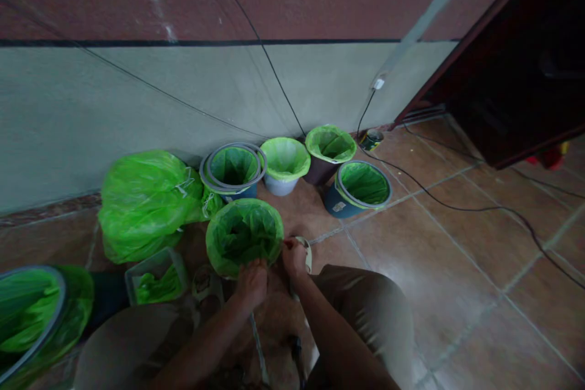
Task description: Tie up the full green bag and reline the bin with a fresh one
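We see the green-lined bin (218,259) on the floor (457,317), ahead of our left hand (253,282) at its near rim and leftward of our right hand (295,257), whose fingers seem together, though we cannot tell if either grip holds the liner (249,219).

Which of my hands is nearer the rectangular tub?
Left. The left hand is at the near rim of the lined bin, to the right of the tub; the right hand is farther off, beside the bin's right edge.
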`<state>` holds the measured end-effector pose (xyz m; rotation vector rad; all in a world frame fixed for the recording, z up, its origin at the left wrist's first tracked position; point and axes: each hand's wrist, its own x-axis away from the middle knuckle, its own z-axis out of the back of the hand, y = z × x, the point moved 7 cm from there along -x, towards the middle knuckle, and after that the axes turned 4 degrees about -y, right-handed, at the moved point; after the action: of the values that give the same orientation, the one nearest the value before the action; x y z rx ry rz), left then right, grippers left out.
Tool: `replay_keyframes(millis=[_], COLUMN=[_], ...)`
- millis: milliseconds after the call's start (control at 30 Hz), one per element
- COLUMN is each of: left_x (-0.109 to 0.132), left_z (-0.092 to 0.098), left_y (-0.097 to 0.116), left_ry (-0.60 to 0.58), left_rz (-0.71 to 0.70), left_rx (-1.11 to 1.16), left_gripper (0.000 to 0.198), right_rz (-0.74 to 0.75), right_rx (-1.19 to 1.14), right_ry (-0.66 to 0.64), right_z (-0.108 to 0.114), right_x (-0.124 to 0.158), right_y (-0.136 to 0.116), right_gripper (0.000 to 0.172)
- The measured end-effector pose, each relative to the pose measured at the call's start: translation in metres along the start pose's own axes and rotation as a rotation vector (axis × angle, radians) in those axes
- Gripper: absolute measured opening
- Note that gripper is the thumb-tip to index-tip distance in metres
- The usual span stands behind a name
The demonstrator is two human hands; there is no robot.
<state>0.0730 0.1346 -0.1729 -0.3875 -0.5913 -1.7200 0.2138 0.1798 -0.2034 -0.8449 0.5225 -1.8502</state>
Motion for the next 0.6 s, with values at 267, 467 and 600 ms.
replay_keyframes(millis=[267,467,600], left_x=[0.004,0.013,0.007], left_z=[-0.003,0.039,0.081], left_y=[-0.006,-0.008,-0.019], left_ry=[-0.021,0.053,0.1], left_rz=[0.075,-0.012,-0.111], left_rx=[0.002,0.075,0.14], left_gripper=[0.054,0.045,0.04], right_rz=[0.1,0.176,0.247], right_rx=[0.051,-0.019,-0.111], right_ry=[-0.048,-0.029,-0.054], right_z=[-0.001,0.004,0.001], right_x=[0.008,-0.005,-0.035], right_y=[-0.016,-0.038,-0.074], right_gripper=[0.029,0.03,0.028])
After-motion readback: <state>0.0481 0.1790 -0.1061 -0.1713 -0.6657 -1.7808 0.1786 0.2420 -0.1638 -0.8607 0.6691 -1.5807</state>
